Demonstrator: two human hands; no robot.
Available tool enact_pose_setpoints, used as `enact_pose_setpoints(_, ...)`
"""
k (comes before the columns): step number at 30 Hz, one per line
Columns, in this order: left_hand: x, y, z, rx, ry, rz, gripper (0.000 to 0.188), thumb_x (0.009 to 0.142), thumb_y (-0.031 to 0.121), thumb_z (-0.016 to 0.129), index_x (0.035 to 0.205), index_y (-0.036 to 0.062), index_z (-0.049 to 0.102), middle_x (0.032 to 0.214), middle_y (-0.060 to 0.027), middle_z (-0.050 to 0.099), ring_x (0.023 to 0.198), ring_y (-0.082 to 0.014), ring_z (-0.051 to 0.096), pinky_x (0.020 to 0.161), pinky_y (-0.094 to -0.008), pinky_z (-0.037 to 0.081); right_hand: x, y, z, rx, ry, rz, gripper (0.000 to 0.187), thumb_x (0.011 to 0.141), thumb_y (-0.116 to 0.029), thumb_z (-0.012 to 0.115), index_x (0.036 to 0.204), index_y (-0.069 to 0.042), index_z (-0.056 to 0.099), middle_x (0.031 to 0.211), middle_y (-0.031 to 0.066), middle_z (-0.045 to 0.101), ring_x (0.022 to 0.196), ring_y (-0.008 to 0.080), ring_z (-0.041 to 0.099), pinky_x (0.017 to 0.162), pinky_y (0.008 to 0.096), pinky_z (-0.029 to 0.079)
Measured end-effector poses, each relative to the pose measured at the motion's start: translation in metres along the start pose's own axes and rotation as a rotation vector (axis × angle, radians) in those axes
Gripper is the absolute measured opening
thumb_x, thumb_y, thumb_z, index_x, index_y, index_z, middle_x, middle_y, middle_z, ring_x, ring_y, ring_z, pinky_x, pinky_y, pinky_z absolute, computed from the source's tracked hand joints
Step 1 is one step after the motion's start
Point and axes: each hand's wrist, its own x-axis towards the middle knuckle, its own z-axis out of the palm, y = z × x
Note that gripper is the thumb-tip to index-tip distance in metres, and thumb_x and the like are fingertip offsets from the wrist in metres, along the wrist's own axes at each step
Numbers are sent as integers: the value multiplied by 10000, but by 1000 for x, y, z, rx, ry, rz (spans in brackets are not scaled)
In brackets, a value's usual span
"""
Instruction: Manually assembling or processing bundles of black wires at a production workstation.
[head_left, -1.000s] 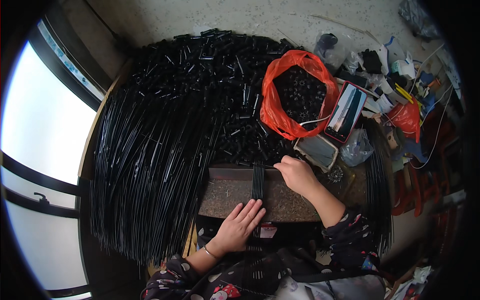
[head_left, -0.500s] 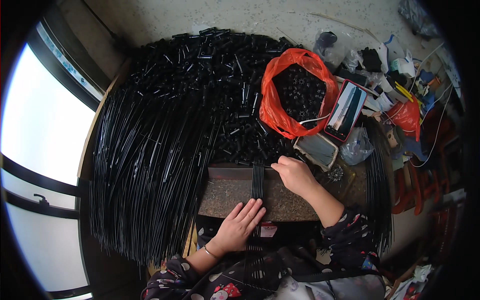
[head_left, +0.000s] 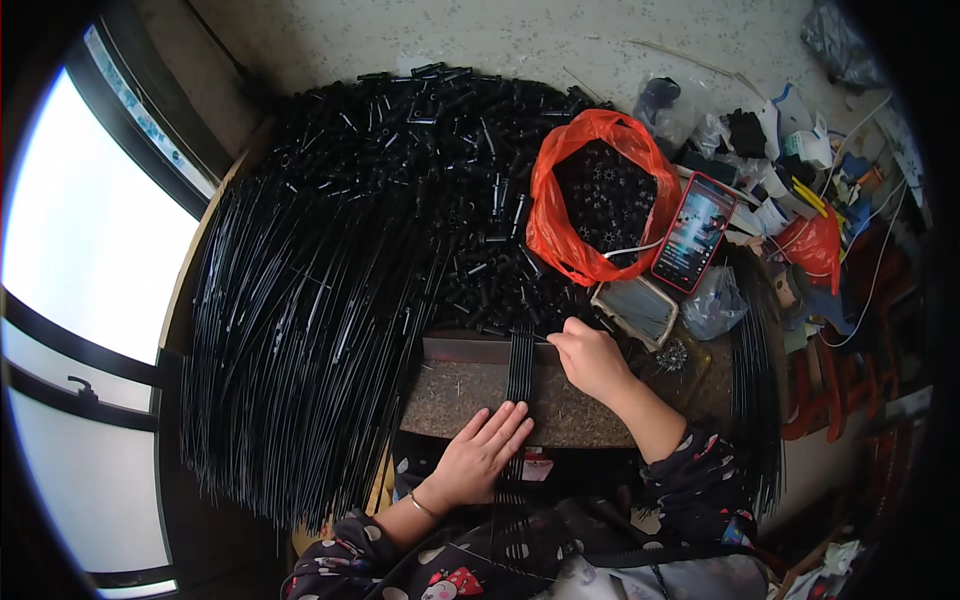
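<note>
A row of several thin black rods lies side by side across the speckled tabletop, running from a low dark metal strip down over the near edge. My left hand rests with outstretched fingers on top of these rods near the edge. Beside their far ends, my right hand is closed in a pinch. A thin, needle-like piece seems to stick out of it toward the rods, too small to name. Black tubular pieces are heaped right behind the strip.
On the left spreads a big bundle of long black rods. An orange-red plastic bag holds small black toothed parts. To its right are a phone, an open tray, a clear bag and a small spiky metal cluster.
The whole view has shifted slightly. Both hands keep nearly the same places on and beside the rods. The picture on the phone's screen is different.
</note>
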Motion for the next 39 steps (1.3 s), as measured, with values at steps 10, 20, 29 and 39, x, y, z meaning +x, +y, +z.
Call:
enact_pose_setpoints(10,-2,-1,2,-1,12,-2,733,745,312,531,1368,1,300,1438,-183,269,1335,-309,265,1072,-426,205,8,8,-6,-2,-11,-162,184,754,-8,557,912,-27,649,786,99,549,700,285,587,606,365,476)
enact_pose_setpoints(20,-1,0,2,-45,23,-3,753,704,247,536,1371,-3,290,1441,-187,261,1339,-311,258,1072,-430,204,10,12,-5,43,32,-223,165,770,-50,520,893,-60,629,780,74,533,719,258,586,603,365,485)
enact_pose_setpoints(29,-2,0,2,-68,33,-3,765,697,244,548,1374,2,286,1443,-183,258,1340,-306,254,1073,-431,203,17,18,0,104,-9,-240,166,769,-40,516,894,-64,624,786,73,536,720,266,589,599,369,487)
enact_pose_setpoints(39,-1,-2,3,-53,31,17,806,690,309,569,1381,12,278,1450,-179,244,1344,-301,246,1065,-425,215,13,-2,7,59,31,-83,117,746,-62,614,858,-38,636,767,80,562,717,277,583,613,351,480)
